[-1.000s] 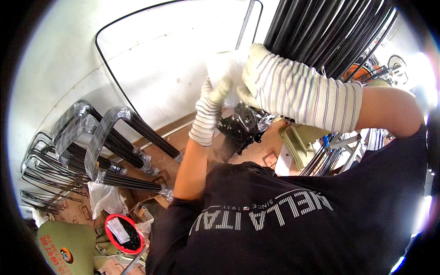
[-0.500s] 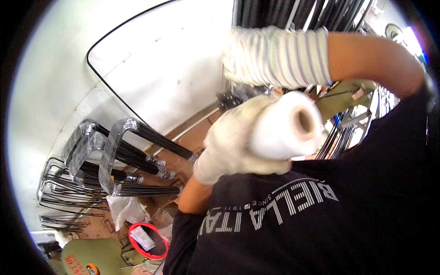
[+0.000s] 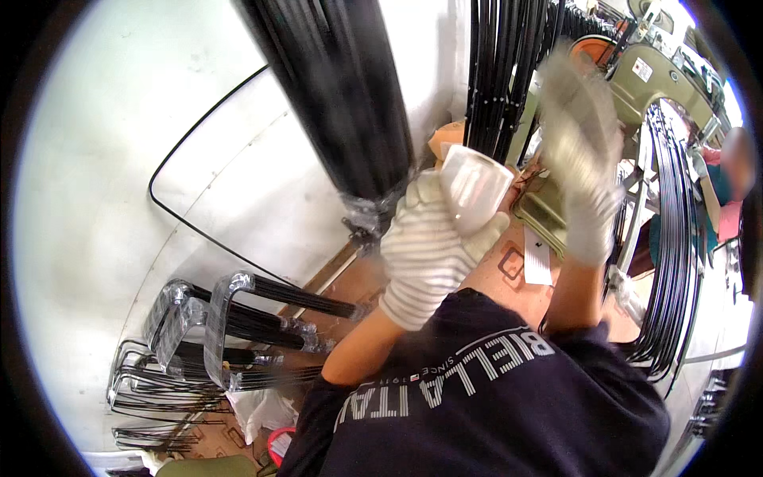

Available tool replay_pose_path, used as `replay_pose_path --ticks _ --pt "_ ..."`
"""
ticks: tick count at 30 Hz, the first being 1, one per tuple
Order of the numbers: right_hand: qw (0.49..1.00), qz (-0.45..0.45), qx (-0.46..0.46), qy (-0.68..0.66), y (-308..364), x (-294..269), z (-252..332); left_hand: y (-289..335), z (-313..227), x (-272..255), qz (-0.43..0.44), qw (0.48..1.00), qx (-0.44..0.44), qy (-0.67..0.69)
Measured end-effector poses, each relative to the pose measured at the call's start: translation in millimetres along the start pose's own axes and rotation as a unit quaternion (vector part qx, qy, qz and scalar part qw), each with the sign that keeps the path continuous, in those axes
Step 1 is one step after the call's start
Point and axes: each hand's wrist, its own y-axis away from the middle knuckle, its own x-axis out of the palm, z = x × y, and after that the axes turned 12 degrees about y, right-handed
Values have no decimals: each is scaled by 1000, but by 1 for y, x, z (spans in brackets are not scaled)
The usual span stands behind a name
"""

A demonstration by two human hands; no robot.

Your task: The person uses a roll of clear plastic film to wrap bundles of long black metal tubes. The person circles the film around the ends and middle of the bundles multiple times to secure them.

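Note:
My left hand (image 3: 425, 246), in a striped whitish glove, is closed around a roll of clear plastic film (image 3: 475, 187). The roll is tilted, its end beside the foot of a thick bundle of black rods (image 3: 342, 95). Clear film wraps this bundle's lower end (image 3: 369, 211), just left of my left hand. My right hand (image 3: 580, 143), gloved too, is raised to the right of the roll and apart from it. It is blurred by motion, but its fingers look stretched upward with nothing seen in them.
Bent black tubes (image 3: 230, 318) with film-wrapped ends lean by the white wall (image 3: 95, 199) at left. More black rods (image 3: 501, 79) stand at the back. A green machine (image 3: 656, 79) and hanging black rods (image 3: 675, 238) are at right. A paper sheet (image 3: 537, 256) lies on the floor.
My right hand has swung from the top middle to the right. The film roll in my left hand has turned, its open core no longer facing me. The view has shifted, showing the rod bundle.

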Motion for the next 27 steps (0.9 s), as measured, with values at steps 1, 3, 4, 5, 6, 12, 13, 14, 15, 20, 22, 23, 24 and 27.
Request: replay_pose_path --ticks 1,3,4,5,6,12,13,14,15,20,22,23,24,27 --pt "994 29 90 -56 24 20 -23 3 5 -2 -24 996 9 -82" --pt "957 74 205 -193 58 46 -25 7 1 4 -28 981 31 -190" --pt "934 91 255 -234 57 51 -25 8 6 8 -56 973 38 -219" --pt "906 106 304 -275 53 53 -28 12 17 10 -32 978 15 -207" --pt "897 85 301 -313 55 63 -48 16 27 13 -8 981 -14 -196" --pt "768 137 402 -479 70 69 -35 10 7 7 -4 945 -17 -328" --pt "777 152 397 -464 66 66 -40 6 0 4 8 952 -26 -306" --pt "787 167 389 -449 58 62 -50 5 1 -2 8 972 -12 -233" --pt "797 181 382 -432 55 56 -57 4 4 -9 10 988 2 -156" --pt "891 214 313 -250 31 52 -102 1 116 -90 -258 951 -35 166" --pt "878 293 304 -226 11 70 -117 11 156 -113 -208 922 -156 287" --pt "869 332 299 -212 3 84 -128 15 154 -109 -210 894 -168 358" --pt "869 356 281 -197 -7 101 -144 7 150 -99 -197 863 -175 431" --pt "780 440 293 -336 -23 167 -192 -10 144 -67 -152 735 -200 630"
